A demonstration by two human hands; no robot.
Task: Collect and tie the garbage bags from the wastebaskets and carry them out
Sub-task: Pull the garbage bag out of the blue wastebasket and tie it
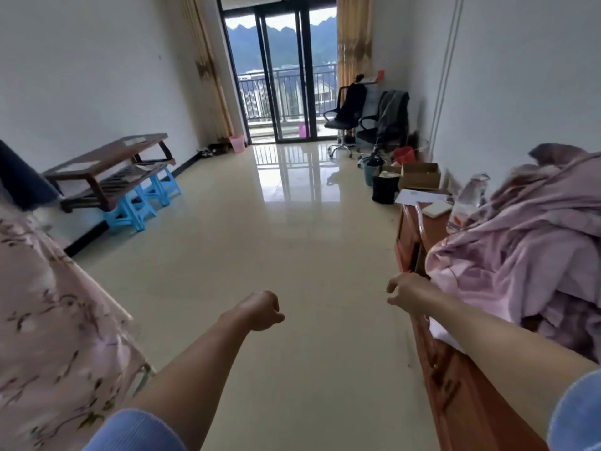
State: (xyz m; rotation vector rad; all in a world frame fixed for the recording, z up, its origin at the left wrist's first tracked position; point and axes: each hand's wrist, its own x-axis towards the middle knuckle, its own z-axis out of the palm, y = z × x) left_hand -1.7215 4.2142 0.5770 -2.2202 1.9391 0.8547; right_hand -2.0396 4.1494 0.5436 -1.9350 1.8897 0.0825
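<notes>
A pink wastebasket (237, 143) stands on the floor at the far left, beside the balcony door. Along the right wall stands a black wastebasket (385, 189) with a dark bag in it, and a blue-grey bucket (368, 171) is just behind it. My left hand (262, 310) is stretched out over the tiled floor, fingers curled into a fist, holding nothing. My right hand (402, 292) hovers next to the wooden cabinet, its fingers loosely curled and empty. Both hands are far from the baskets.
A wooden cabinet (432, 362) on the right carries heaped pink bedding (520, 255). Cardboard boxes (419, 176), a red bucket (403, 154) and two office chairs (348, 115) line the right wall. On the left are a floral cloth (48, 320), a wooden table (110, 170) and blue stools (143, 203).
</notes>
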